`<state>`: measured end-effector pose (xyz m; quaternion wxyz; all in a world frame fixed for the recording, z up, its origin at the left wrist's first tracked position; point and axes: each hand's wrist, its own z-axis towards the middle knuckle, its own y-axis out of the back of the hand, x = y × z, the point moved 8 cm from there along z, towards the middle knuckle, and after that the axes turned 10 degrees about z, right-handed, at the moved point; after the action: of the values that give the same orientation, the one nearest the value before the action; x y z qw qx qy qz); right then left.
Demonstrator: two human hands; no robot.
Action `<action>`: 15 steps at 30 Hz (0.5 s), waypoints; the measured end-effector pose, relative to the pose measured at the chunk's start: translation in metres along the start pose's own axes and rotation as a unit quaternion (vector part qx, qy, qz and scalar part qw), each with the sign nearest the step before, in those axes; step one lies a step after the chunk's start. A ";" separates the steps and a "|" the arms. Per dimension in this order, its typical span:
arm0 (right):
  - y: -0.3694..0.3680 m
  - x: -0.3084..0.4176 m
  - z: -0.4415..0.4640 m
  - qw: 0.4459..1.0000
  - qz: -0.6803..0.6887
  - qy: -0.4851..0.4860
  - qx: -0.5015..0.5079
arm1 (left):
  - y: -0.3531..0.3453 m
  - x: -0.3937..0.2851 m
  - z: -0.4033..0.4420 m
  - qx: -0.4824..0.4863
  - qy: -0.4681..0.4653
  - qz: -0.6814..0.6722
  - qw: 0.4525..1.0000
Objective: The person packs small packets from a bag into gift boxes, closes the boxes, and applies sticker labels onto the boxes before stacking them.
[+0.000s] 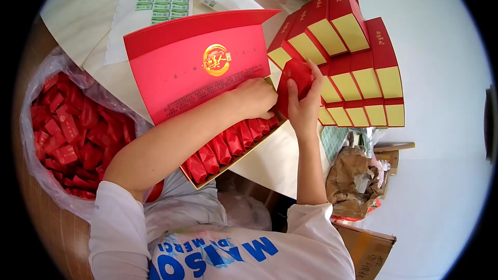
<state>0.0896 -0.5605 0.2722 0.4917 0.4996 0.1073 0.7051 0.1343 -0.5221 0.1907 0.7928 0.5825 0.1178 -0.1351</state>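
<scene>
An open gift box [207, 179] lies tilted on the table before me, its red lid [181, 67] raised with a gold emblem. Red packets [219, 149] stand in a row inside it. My left hand [254, 98] reaches across into the box's far right end, fingers curled down at the packets; what its fingertips hold is hidden. Beside that end, my right hand [306, 98] is closed on a red packet [296, 72], held upright between thumb and fingers.
Stacked red and yellow boxes [358, 72] stand at the right. A clear bag [31, 150] of red packets [67, 124] is at the left. Green sticker sheets [165, 0] lie at the table's back. A brown paper bag [350, 181] and a cardboard box [365, 249] are lower right.
</scene>
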 end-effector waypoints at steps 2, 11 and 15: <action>-0.006 -0.005 -0.003 1.000 -0.006 -0.002 0.008 | 0.002 0.001 0.000 0.010 0.009 -0.005 1.000; -0.008 -0.019 -0.008 0.998 -0.018 0.014 0.065 | 0.016 0.004 -0.005 -0.005 0.033 0.001 0.999; -0.010 -0.004 -0.005 0.992 -0.049 0.074 0.093 | 0.017 0.008 -0.003 -0.048 0.073 0.079 0.993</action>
<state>0.0920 -0.5573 0.2605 0.4674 0.4840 0.2329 0.7021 0.1473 -0.5146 0.2023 0.8174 0.5594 0.1354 -0.0236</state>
